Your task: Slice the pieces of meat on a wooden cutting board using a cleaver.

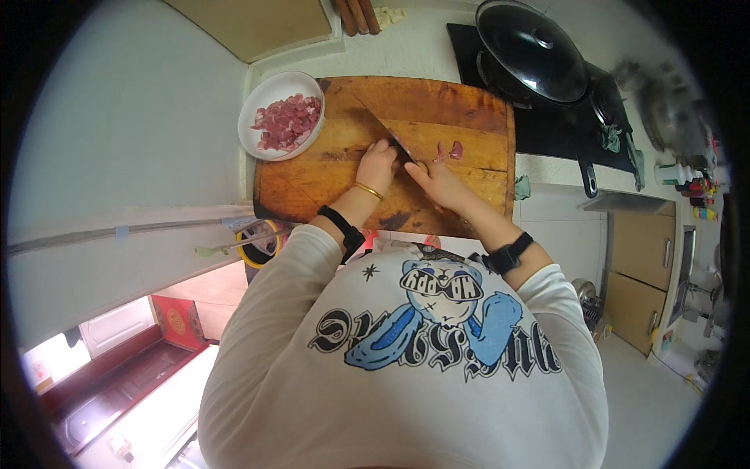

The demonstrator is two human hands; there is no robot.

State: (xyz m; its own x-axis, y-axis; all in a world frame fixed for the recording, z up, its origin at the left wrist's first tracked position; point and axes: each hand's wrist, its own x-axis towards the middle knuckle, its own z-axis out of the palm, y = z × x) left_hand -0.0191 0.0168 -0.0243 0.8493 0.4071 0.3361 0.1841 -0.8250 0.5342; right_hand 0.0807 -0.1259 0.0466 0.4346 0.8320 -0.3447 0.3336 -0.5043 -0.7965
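Note:
My right hand [440, 183] grips the handle of a kitchen knife [388, 130]. Its blade slants up and to the left over a worn wooden cutting board [480, 123]. Close beside the blade, my left hand [375, 167] rests on the board with its fingers curled; whatever may lie under the fingertips is hidden. Two small slices of raw meat [456, 150] lie right of the knife. At the board's left end stands a white bowl [251, 132] that holds a heap of cut raw meat [287, 122].
Right of the board, a wok with a glass lid [530, 50] stands on a black cooktop [545, 132]. A pan handle [587, 176] juts past the counter edge. Green cloths [522, 187] hang nearby. A wall [129, 117] bounds the left, with a bin [258, 249] below. Bottles [674, 174] stand far right.

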